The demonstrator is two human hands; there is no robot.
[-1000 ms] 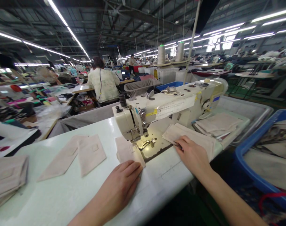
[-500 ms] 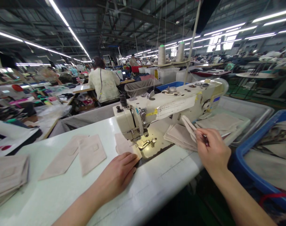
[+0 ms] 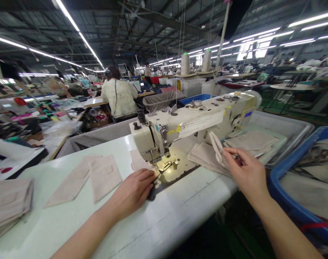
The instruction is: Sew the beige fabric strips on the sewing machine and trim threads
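Note:
My left hand (image 3: 138, 187) is closed on the near edge of a beige fabric piece (image 3: 139, 161), just left of the sewing machine's needle area. My right hand (image 3: 245, 171) pinches a folded beige piece (image 3: 216, 145) above a stack of beige pieces (image 3: 204, 154). The cream sewing machine (image 3: 191, 118) stands between and behind my hands, its lit metal plate (image 3: 176, 165) showing. Two beige pieces with small square patches, one (image 3: 104, 176) overlapping the other (image 3: 72, 183), lie left of my left hand.
A beige stack (image 3: 9, 201) lies at the table's left end. More pieces (image 3: 252, 140) rest behind my right hand. A blue bin (image 3: 279, 180) holding fabric stands at the right. Another person (image 3: 119, 93) sits facing away beyond the table.
My left hand has moved slightly left and back with the fabric, uncovering a dark part at the plate's near edge. My right hand has shifted slightly, still holding its piece.

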